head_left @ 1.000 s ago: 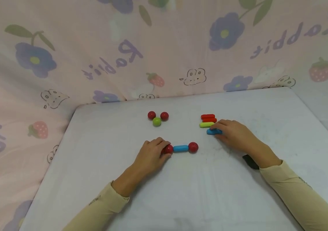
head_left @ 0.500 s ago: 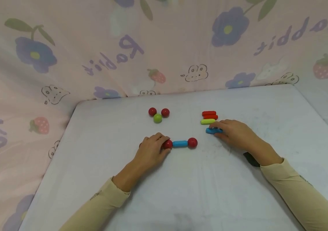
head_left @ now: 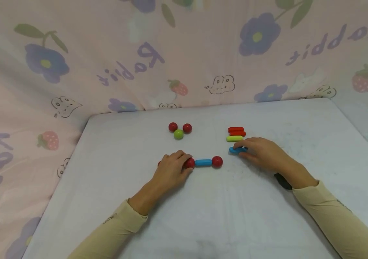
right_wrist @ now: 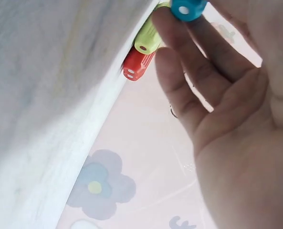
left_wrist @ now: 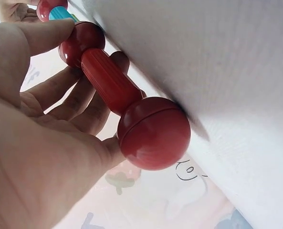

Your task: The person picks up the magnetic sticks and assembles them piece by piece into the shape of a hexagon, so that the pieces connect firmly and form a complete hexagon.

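Observation:
My left hand (head_left: 168,171) grips a chain of toy building balls and rods lying on the table. In the left wrist view its fingers and thumb are around a red rod (left_wrist: 110,81) and the red ball (left_wrist: 86,42) joined to it; another large red ball (left_wrist: 154,133) is at the near end. Rightward, the chain continues with a blue rod (head_left: 203,163) and a red end ball (head_left: 217,161). My right hand (head_left: 263,154) pinches a separate blue rod (head_left: 233,150), just right of that end ball and apart from it. The right wrist view shows its round end (right_wrist: 186,9).
Behind the right hand lie a yellow-green rod (head_left: 234,138) and two red rods (head_left: 236,129), side by side. Farther left, two red balls (head_left: 187,128) and a green ball (head_left: 178,134) are grouped. A patterned curtain (head_left: 184,54) hangs behind the white table (head_left: 203,216).
My right hand has brought its blue rod slightly left and nearer to the chain's end ball. The left hand keeps its grip on the chain. The head view has shifted a little.

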Tool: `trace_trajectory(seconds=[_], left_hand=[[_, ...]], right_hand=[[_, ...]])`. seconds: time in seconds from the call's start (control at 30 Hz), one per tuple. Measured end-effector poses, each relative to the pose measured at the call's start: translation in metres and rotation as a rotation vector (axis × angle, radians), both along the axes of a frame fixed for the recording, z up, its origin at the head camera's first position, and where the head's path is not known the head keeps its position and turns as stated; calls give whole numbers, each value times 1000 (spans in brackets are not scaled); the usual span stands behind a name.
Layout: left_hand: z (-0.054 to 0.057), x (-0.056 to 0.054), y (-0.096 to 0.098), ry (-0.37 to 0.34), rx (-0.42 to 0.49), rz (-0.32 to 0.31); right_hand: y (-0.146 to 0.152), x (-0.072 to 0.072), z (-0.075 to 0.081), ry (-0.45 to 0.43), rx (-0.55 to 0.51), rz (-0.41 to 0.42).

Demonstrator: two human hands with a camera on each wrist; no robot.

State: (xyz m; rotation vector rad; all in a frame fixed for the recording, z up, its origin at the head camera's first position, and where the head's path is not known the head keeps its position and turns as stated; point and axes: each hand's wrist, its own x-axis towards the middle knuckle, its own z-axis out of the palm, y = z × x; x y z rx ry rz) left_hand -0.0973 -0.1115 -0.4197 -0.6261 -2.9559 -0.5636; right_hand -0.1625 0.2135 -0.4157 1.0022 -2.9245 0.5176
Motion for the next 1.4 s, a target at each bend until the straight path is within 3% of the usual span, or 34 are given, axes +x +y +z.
trace_trajectory(seconds=[0.4,0.67,1.4], left_hand=[[-1,1,1,7,-17,10],[0,2,2,23,-43,17],[-1,1,4,28,-21,18]], right_hand=[[-7,3,3,50,-111,121],[-7,5,-3,117,-149,192],[-12,8,-1,80,-115,222]])
